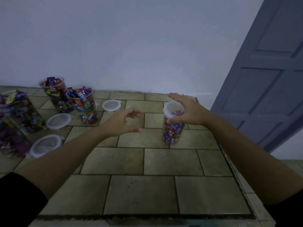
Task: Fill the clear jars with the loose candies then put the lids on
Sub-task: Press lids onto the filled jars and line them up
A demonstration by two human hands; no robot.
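Right hand (185, 112): fingers spread and gently curved, cupped about the top of a clear round plastic jar of wrapped candies (171, 133). The jar's white-rimmed lid (170, 108) sat at 9 o'clock of the palm. The thumb crossed the jar's near wall and the fingers arched over the far rim. Whether skin met plastic could not be told; I read the hand as apart, not clamped. The jar stood upright on the tan tiled worktop (147, 161).

Left hand (120, 122): empty, fingers loosely curved, thumb out, hovering over the tiles well apart from the capped jar.

Outward from the left hand:
- A loose clear round lid (111, 105) lay flat at 11 o'clock.
- A second lid (58, 121) lay at 9 o'clock and a third lid (45, 145) at 8 o'clock.
- An uncapped jar of orange wrappers (84, 108) stood at 10 o'clock.
- An uncapped jar of purple wrappers (55, 94) stood just behind it, by the pale wall.
- A larger uncapped jar (18, 122) stood at the left edge, partly cut off.

Judgement: one jar looked finished and three wanted lids. No loose candies showed on the tiles. All remaining work lay leftward, so the left hand was the nearer; the right would have to cross over. The jars' long axes ran vertical, mouths up, so each lid would go down flat from above.
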